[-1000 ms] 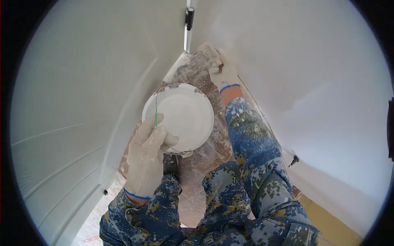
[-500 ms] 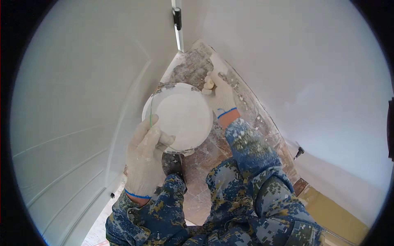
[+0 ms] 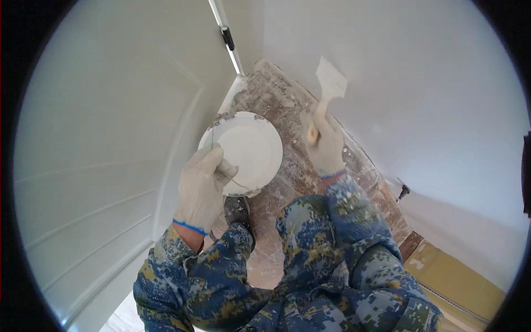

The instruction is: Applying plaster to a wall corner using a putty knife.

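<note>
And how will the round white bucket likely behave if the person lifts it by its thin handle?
The bucket will probably swing or tilt, since the left hand holds only a thin handle. It seems fairly stiff, as its rim looks evenly round. Weight is hard to judge, because from above its depth and filling do not show clearly.

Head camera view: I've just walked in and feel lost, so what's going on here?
A person's white-gloved right hand grips a flat, white-bladed scraper in front of the smooth white wall. The white-gloved left hand holds the thin wire handle of a round white bucket. White material lies inside it.
</note>
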A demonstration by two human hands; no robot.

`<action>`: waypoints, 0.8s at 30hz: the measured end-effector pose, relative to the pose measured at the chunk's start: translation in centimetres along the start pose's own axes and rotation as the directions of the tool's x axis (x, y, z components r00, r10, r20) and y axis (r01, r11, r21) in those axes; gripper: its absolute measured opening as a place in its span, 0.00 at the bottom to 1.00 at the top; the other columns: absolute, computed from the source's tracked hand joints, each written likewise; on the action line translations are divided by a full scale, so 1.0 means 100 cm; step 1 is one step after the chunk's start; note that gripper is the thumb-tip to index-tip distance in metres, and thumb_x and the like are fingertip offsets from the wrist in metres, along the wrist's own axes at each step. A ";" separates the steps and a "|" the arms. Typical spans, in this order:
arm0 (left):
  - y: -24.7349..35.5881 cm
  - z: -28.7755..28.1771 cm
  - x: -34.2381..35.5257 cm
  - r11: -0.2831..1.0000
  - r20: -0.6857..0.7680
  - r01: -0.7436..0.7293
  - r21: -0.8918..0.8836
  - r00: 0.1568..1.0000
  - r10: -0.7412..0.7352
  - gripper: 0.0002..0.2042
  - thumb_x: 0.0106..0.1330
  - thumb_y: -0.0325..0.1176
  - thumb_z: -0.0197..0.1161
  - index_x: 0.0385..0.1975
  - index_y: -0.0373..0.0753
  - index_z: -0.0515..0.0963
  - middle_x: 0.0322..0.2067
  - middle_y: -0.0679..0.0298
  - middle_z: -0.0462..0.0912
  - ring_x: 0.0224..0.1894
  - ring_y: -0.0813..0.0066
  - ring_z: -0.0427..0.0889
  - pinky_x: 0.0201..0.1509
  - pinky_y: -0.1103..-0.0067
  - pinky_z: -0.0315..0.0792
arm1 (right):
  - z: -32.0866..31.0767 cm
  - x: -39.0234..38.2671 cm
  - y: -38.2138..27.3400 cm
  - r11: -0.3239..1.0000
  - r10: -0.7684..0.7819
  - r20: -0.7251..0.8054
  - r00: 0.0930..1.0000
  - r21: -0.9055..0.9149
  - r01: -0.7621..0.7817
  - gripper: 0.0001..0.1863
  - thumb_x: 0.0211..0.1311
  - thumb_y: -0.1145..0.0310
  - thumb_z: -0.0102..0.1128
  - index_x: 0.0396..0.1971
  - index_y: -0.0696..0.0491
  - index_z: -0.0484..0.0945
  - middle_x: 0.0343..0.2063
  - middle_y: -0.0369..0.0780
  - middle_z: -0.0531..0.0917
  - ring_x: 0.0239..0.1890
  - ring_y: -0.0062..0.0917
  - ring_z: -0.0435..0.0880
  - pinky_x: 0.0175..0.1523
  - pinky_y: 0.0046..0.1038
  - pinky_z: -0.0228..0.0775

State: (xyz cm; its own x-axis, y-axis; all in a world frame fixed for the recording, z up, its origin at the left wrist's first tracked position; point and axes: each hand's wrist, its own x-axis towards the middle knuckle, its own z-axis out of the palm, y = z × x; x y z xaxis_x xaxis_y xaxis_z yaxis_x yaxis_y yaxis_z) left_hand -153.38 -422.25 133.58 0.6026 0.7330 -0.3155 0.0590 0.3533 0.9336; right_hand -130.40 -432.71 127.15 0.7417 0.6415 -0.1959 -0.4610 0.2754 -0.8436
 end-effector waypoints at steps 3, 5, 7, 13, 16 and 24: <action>-0.005 0.017 -0.027 0.920 -0.029 0.177 -0.349 0.980 -0.199 0.08 0.67 0.31 0.59 0.34 0.31 0.75 0.27 0.63 0.73 0.31 0.70 0.77 0.43 0.69 0.79 | -0.080 -0.085 -0.036 0.891 0.060 0.016 0.998 -0.452 -0.046 0.11 0.72 0.61 0.54 0.38 0.54 0.76 0.22 0.30 0.74 0.24 0.11 0.68 0.26 0.17 0.59; -0.001 0.035 -0.043 0.919 -0.030 0.202 -0.338 0.974 -0.225 0.07 0.68 0.31 0.58 0.31 0.34 0.73 0.24 0.65 0.72 0.30 0.70 0.76 0.46 0.67 0.77 | -0.120 -0.118 -0.053 0.765 0.170 -0.024 0.985 -0.627 -0.147 0.14 0.72 0.60 0.54 0.42 0.56 0.78 0.24 0.32 0.77 0.25 0.12 0.72 0.27 0.17 0.62; 0.004 0.049 -0.055 0.917 -0.032 0.227 -0.328 0.967 -0.251 0.07 0.69 0.31 0.57 0.28 0.38 0.72 0.22 0.66 0.70 0.30 0.70 0.75 0.48 0.65 0.75 | -0.136 -0.139 -0.072 0.494 0.243 -0.004 0.970 -0.860 -0.127 0.17 0.73 0.60 0.52 0.48 0.57 0.79 0.28 0.31 0.78 0.29 0.12 0.73 0.34 0.18 0.68; 0.006 0.057 -0.064 0.904 -0.147 0.163 -0.395 0.960 -0.237 0.05 0.66 0.29 0.59 0.33 0.34 0.75 0.21 0.65 0.71 0.25 0.68 0.76 0.40 0.64 0.79 | -0.110 -0.130 -0.101 0.292 0.210 0.415 0.885 -0.891 0.349 0.22 0.71 0.53 0.48 0.47 0.56 0.79 0.36 0.47 0.85 0.39 0.40 0.84 0.48 0.37 0.74; -0.006 0.045 -0.061 0.869 -0.134 0.200 -0.452 0.948 -0.287 0.04 0.66 0.28 0.60 0.32 0.34 0.75 0.20 0.65 0.71 0.24 0.68 0.76 0.38 0.65 0.79 | -0.087 -0.113 -0.083 0.082 0.359 0.401 0.843 -0.913 0.400 0.21 0.67 0.54 0.48 0.43 0.56 0.82 0.39 0.51 0.84 0.44 0.48 0.82 0.51 0.42 0.73; -0.018 0.001 -0.059 0.912 -0.118 0.215 -0.350 0.955 -0.270 0.08 0.67 0.29 0.61 0.36 0.29 0.76 0.27 0.62 0.76 0.34 0.68 0.80 0.40 0.72 0.79 | -0.025 -0.081 -0.035 -0.357 0.497 0.246 0.832 -0.816 0.455 0.25 0.66 0.50 0.49 0.31 0.56 0.85 0.31 0.51 0.85 0.37 0.46 0.84 0.45 0.44 0.75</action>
State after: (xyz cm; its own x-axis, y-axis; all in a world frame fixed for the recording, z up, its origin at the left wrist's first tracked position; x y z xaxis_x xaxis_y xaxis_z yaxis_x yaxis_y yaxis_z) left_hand -156.95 -427.24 133.79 0.4655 0.6737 -0.5740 -0.0957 0.6831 0.7240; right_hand -133.57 -440.60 130.42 0.2679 0.8471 -0.4590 0.8995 -0.3906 -0.1960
